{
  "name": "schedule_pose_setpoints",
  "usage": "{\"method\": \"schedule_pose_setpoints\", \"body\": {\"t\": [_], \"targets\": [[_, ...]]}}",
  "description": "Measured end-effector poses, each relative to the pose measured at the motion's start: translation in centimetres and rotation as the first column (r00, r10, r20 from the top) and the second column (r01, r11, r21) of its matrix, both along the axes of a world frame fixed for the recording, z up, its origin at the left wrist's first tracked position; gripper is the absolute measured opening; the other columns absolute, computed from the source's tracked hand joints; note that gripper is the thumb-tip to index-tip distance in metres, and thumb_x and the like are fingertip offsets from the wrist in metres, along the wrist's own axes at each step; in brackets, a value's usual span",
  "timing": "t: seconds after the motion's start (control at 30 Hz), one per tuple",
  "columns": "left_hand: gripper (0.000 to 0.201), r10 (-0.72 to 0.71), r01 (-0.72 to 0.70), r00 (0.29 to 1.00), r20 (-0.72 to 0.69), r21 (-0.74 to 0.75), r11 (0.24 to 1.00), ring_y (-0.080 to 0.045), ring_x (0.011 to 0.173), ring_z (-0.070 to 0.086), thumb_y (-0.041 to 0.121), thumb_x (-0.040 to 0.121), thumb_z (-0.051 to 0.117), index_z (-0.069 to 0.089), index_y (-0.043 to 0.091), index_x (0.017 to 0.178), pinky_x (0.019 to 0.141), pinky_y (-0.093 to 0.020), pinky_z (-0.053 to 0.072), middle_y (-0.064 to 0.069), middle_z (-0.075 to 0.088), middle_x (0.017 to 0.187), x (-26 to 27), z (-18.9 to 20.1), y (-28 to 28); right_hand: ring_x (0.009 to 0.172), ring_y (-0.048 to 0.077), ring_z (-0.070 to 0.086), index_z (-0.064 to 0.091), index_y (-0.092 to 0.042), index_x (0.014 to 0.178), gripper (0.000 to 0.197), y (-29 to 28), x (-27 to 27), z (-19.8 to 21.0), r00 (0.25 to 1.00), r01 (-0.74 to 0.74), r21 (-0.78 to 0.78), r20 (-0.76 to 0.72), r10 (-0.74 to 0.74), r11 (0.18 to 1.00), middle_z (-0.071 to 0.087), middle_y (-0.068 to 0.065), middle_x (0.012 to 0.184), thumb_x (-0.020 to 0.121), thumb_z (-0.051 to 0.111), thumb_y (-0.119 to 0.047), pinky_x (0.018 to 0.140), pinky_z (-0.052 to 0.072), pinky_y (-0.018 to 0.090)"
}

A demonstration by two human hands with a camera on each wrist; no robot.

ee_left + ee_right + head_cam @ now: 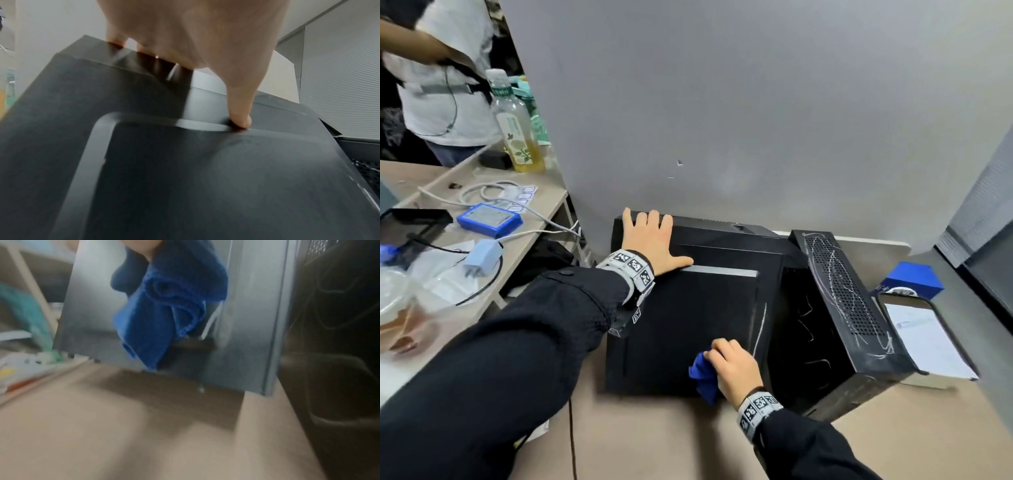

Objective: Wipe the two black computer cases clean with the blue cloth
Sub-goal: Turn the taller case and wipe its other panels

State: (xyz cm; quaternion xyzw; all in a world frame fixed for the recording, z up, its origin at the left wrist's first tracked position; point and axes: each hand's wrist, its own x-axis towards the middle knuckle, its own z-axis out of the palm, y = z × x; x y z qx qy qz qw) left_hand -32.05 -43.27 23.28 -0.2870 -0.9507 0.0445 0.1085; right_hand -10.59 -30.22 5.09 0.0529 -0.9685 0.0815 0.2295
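Two black computer cases stand on a beige desk against a grey wall. The larger case (688, 318) (185, 170) (92, 305) lies with its broad panel up. My left hand (650, 240) (195, 40) rests flat on its far end, fingers spread, thumb on the panel's raised edge. Near the front right corner my right hand (732, 366) grips the bunched blue cloth (703, 377) (164, 308) against the panel. The second case (846, 305) (333, 353) leans to the right, with white scribbles on its mesh panel and side.
A side table (541, 209) to the left carries a drink bottle (517, 126), a blue device (489, 219), cables, a charger and plastic containers. A person in a white shirt (441, 75) stands beyond it. Right of the cases lie a blue box (911, 279) and a tray with paper (928, 335).
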Motion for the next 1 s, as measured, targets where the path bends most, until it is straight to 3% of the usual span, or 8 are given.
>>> {"method": "schedule_pose_setpoints", "body": {"t": [0.1,0.3,0.4,0.5,0.63,0.73,0.8,1.0], "targets": [[0.096,0.020,-0.020,1.000,0.019,-0.022,1.000,-0.034,0.129,0.039,0.088,0.067,0.038,0.032,0.028,0.142,0.113,-0.061,0.009,-0.013,0.040,0.142,0.2,-0.1,0.0,0.068,0.022,0.050,0.061,-0.018,0.079,0.009,1.5,-1.3,1.9,0.999,-0.047,0.069,-0.004,0.047,0.997,0.053,0.000,0.086,0.077,0.053,-0.020,0.049,0.045,0.032],[0.084,-0.022,0.026,0.998,-0.061,0.064,0.998,-0.034,0.127,0.035,0.064,0.069,0.052,0.034,0.021,0.140,0.114,-0.060,0.006,-0.011,0.043,0.134,3.1,-1.4,2.6,0.085,0.021,0.054,0.067,-0.015,0.099,0.042,5.7,-6.1,10.4,0.931,0.238,-0.230,-0.221,-0.289,0.944,0.060,0.000,0.102,0.065,0.050,0.003,0.056,0.044,0.025],[0.084,-0.001,0.006,0.997,-0.075,0.078,0.997,-0.034,0.129,0.033,0.067,0.071,0.048,0.033,0.022,0.141,0.114,-0.060,0.004,-0.011,0.043,0.135,3.2,-1.7,3.1,0.085,0.024,0.055,0.067,-0.014,0.096,0.034,4.3,-4.8,7.5,0.915,0.260,-0.314,-0.223,-0.337,0.913,0.061,0.003,0.106,0.072,0.044,-0.006,0.062,0.047,0.028],[0.084,-0.002,0.008,0.997,-0.079,0.086,0.996,-0.033,0.131,0.032,0.071,0.071,0.046,0.035,0.022,0.139,0.114,-0.061,0.004,-0.010,0.043,0.135,2.8,-1.8,3.2,0.079,0.025,0.056,0.061,-0.019,0.092,0.027,1.7,-0.1,1.1,0.947,0.299,-0.279,-0.031,-0.319,0.913,0.054,-0.002,0.107,0.071,0.045,-0.012,0.056,0.049,0.031],[0.084,0.018,-0.009,0.997,-0.074,0.122,0.992,-0.033,0.135,0.028,0.071,0.069,0.047,0.038,0.022,0.137,0.114,-0.062,0.000,-0.011,0.043,0.137,3.1,-1.9,3.6,0.087,0.023,0.059,0.052,-0.027,0.097,0.046,2.4,2.0,-0.5,0.975,0.205,-0.282,0.140,-0.172,0.937,0.048,-0.009,0.106,0.057,0.047,-0.005,0.062,0.052,0.030],[0.085,0.017,-0.006,0.996,-0.085,0.132,0.991,-0.033,0.135,0.028,0.072,0.068,0.049,0.040,0.022,0.136,0.114,-0.062,0.001,-0.011,0.044,0.137,3.0,-2.0,3.5,0.099,0.016,0.058,0.058,-0.027,0.106,0.055,4.9,-0.7,5.3,0.938,0.266,-0.615,-0.013,-0.347,0.742,0.059,-0.008,0.107,0.061,0.049,0.003,0.087,0.047,0.028],[0.085,0.017,-0.005,0.996,-0.085,0.135,0.991,-0.033,0.136,0.028,0.072,0.069,0.050,0.040,0.021,0.137,0.114,-0.062,0.000,-0.011,0.043,0.137,3.0,-2.0,3.6,0.100,0.010,0.059,0.059,-0.027,0.107,0.053,7.0,-2.7,9.0,0.863,0.302,-0.764,-0.035,-0.504,0.571,0.061,-0.012,0.106,0.066,0.050,0.006,0.090,0.046,0.025],[0.085,0.010,0.005,0.995,-0.100,0.152,0.988,-0.031,0.136,0.029,0.070,0.069,0.053,0.042,0.021,0.136,0.115,-0.061,0.000,-0.010,0.045,0.138,2.9,-2.4,3.6,0.090,0.018,0.054,0.066,-0.016,0.099,0.036,5.1,-2.8,6.5,0.839,0.366,-0.516,-0.178,-0.514,0.775,0.066,0.000,0.104,0.071,0.045,-0.009,0.075,0.044,0.024]]}}
